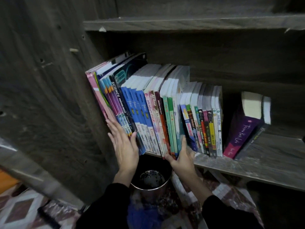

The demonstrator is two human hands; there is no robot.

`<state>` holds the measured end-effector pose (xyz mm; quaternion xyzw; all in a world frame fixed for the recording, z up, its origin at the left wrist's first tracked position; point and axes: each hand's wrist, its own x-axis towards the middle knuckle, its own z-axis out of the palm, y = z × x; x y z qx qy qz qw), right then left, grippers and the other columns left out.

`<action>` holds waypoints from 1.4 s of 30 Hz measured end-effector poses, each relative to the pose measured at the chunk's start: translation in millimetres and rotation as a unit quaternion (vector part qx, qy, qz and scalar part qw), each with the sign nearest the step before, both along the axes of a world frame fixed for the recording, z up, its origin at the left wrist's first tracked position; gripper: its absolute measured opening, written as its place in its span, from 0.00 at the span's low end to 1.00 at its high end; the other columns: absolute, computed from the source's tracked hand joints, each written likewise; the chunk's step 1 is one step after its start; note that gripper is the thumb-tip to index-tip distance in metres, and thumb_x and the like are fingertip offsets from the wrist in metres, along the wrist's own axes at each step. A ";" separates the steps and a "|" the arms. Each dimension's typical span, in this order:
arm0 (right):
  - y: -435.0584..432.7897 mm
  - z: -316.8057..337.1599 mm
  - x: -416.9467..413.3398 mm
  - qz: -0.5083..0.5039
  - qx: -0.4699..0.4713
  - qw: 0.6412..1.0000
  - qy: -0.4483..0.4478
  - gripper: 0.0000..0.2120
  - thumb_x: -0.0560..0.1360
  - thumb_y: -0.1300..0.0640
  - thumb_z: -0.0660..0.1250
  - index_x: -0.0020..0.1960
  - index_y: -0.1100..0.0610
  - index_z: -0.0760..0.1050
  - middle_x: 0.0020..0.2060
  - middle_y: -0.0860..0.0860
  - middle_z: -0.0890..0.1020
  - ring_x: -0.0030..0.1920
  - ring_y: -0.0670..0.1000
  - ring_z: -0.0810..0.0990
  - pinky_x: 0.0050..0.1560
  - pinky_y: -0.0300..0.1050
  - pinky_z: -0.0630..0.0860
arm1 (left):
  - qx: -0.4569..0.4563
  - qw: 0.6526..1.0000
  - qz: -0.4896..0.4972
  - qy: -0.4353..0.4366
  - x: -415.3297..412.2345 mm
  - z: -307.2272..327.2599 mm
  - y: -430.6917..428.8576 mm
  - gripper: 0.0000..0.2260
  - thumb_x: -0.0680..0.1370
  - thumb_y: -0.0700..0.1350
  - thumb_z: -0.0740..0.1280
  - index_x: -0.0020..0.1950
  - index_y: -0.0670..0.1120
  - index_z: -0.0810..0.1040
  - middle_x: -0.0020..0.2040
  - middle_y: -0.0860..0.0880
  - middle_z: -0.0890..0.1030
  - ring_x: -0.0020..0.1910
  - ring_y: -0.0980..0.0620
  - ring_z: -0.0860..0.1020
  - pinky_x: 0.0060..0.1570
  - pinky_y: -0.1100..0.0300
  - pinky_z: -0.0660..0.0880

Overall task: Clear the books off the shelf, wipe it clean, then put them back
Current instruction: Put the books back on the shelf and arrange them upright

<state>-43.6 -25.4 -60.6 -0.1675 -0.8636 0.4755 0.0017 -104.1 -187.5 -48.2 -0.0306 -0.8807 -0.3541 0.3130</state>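
Note:
A row of tall workbooks (140,106) stands at the left end of a dark wooden shelf (257,164), leaning left. Smaller paperbacks (204,123) stand right of them, and a purple book (239,134) leans further right. My left hand (123,144) lies flat with straight fingers against the left side of the tall stack. My right hand (181,156) grips the lower spines of the green books at the stack's right side, thumb under the front edge and a finger slipped between green books and paperbacks.
The cabinet's side panel (49,96) rises at the left and another shelf board (181,24) runs above. Below the shelf stands a round metal bin (151,180), with a blue cloth (145,214) and a patterned mat (24,210) on the floor.

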 end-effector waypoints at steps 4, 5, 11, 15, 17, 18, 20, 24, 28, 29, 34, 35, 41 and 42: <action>-11.5 -1.1 -3.3 -0.014 -0.016 1.000 0.010 0.42 0.78 0.47 0.63 0.76 0.46 0.33 0.76 0.58 0.53 0.76 0.59 0.45 0.72 0.54 0.54 | -0.067 0.997 -0.016 0.024 -12.0 -4.8 -17.3 0.33 0.81 0.54 0.52 0.76 0.37 0.39 0.75 0.43 0.39 0.75 0.55 0.34 0.73 0.60 0.33; -15.4 -0.5 -3.8 -0.010 -0.020 1.000 0.012 0.42 0.79 0.47 0.62 0.76 0.47 0.32 0.76 0.57 0.54 0.76 0.59 0.44 0.71 0.54 0.54 | -0.073 0.997 -0.015 0.029 -13.8 -4.0 -19.9 0.33 0.81 0.55 0.50 0.76 0.38 0.38 0.75 0.44 0.39 0.75 0.55 0.34 0.72 0.59 0.32; -20.6 1.0 -5.7 -0.004 -0.025 1.000 0.005 0.50 0.74 0.44 0.68 0.75 0.46 0.29 0.77 0.54 0.51 0.76 0.61 0.40 0.72 0.59 0.53 | -0.079 0.996 0.005 0.032 -9.8 -1.2 -15.6 0.32 0.82 0.51 0.51 0.75 0.38 0.35 0.75 0.42 0.38 0.75 0.54 0.33 0.73 0.54 0.35; -19.6 3.9 -4.3 -0.009 -0.011 1.000 0.011 0.53 0.72 0.43 0.70 0.76 0.49 0.30 0.77 0.54 0.54 0.74 0.62 0.47 0.71 0.56 0.54 | -0.012 0.997 -0.014 0.069 -3.9 30.9 13.9 0.31 0.82 0.48 0.52 0.76 0.36 0.39 0.75 0.43 0.37 0.76 0.50 0.37 0.74 0.55 0.36; -21.1 5.7 -3.8 -0.012 -0.004 1.000 0.011 0.52 0.72 0.44 0.70 0.76 0.51 0.31 0.76 0.55 0.56 0.72 0.60 0.51 0.69 0.54 0.56 | 0.013 0.998 -0.009 0.060 -5.4 47.0 24.1 0.30 0.82 0.50 0.51 0.76 0.36 0.40 0.75 0.43 0.35 0.76 0.49 0.35 0.74 0.55 0.35; -21.9 6.8 -3.5 -0.014 0.000 1.000 0.012 0.52 0.72 0.44 0.70 0.76 0.51 0.32 0.76 0.56 0.57 0.72 0.60 0.52 0.68 0.53 0.56 | 0.020 0.998 -0.007 0.056 -6.0 51.3 27.1 0.31 0.81 0.51 0.50 0.76 0.37 0.40 0.75 0.44 0.34 0.75 0.51 0.34 0.74 0.56 0.35; -22.7 8.3 -3.5 -0.015 0.000 1.000 0.008 0.52 0.72 0.44 0.70 0.76 0.52 0.32 0.76 0.57 0.57 0.72 0.61 0.53 0.68 0.54 0.56 | 0.026 0.999 -0.020 0.043 -5.1 55.8 27.8 0.31 0.81 0.53 0.48 0.75 0.41 0.36 0.74 0.46 0.33 0.74 0.55 0.32 0.73 0.58 0.33; -18.2 11.1 -0.6 -0.008 -0.029 1.000 -0.009 0.53 0.72 0.47 0.72 0.76 0.49 0.31 0.77 0.55 0.53 0.74 0.61 0.47 0.71 0.56 0.52 | -0.025 0.999 -0.031 0.027 -1.3 58.6 15.7 0.31 0.81 0.55 0.48 0.74 0.43 0.33 0.73 0.47 0.32 0.74 0.55 0.32 0.73 0.58 0.33; -32.4 13.4 20.9 -0.073 -0.118 0.990 0.036 0.47 0.74 0.56 0.71 0.78 0.50 0.39 0.77 0.53 0.52 0.76 0.58 0.46 0.73 0.58 0.50 | 0.008 0.996 -0.085 -0.025 15.6 43.1 12.5 0.30 0.81 0.53 0.48 0.74 0.45 0.33 0.73 0.49 0.30 0.74 0.56 0.31 0.72 0.61 0.32; -43.4 11.4 29.8 -0.132 -0.110 0.981 0.085 0.42 0.74 0.60 0.70 0.78 0.53 0.48 0.75 0.55 0.58 0.74 0.56 0.53 0.71 0.58 0.55 | 0.022 0.993 -0.101 -0.048 22.4 32.0 11.5 0.30 0.81 0.54 0.47 0.75 0.46 0.34 0.73 0.50 0.30 0.74 0.57 0.31 0.72 0.62 0.33; -92.2 1.9 37.0 -0.047 -0.011 0.951 0.306 0.08 0.72 0.61 0.61 0.48 0.52 0.74 0.42 0.44 0.76 0.45 0.47 0.73 0.48 0.44 0.71 | 0.130 0.975 -0.085 -0.156 50.5 -12.9 -13.3 0.26 0.77 0.42 0.54 0.76 0.45 0.57 0.71 0.37 0.68 0.70 0.45 0.68 0.65 0.62 0.61; -93.3 0.6 25.2 0.034 0.022 0.959 0.280 0.09 0.73 0.58 0.58 0.46 0.54 0.77 0.42 0.45 0.79 0.46 0.49 0.76 0.50 0.45 0.72 | 0.172 0.972 -0.039 -0.157 50.0 -16.4 -19.9 0.24 0.77 0.38 0.56 0.74 0.44 0.64 0.64 0.37 0.76 0.63 0.44 0.76 0.59 0.64 0.65; -96.0 14.1 -40.4 0.246 0.200 0.943 0.099 0.14 0.81 0.55 0.58 0.57 0.59 0.79 0.53 0.57 0.81 0.55 0.58 0.78 0.55 0.49 0.73 | 0.232 0.944 0.054 -0.228 26.6 -19.7 -41.8 0.22 0.79 0.36 0.62 0.73 0.42 0.67 0.63 0.39 0.77 0.65 0.44 0.74 0.60 0.64 0.64; -98.1 13.0 -43.8 0.249 0.224 0.936 0.103 0.14 0.81 0.56 0.57 0.55 0.60 0.80 0.51 0.58 0.81 0.54 0.58 0.77 0.53 0.49 0.72 | 0.230 0.938 0.055 -0.252 22.5 -22.0 -42.7 0.23 0.79 0.36 0.62 0.74 0.43 0.65 0.63 0.38 0.77 0.65 0.43 0.74 0.61 0.61 0.64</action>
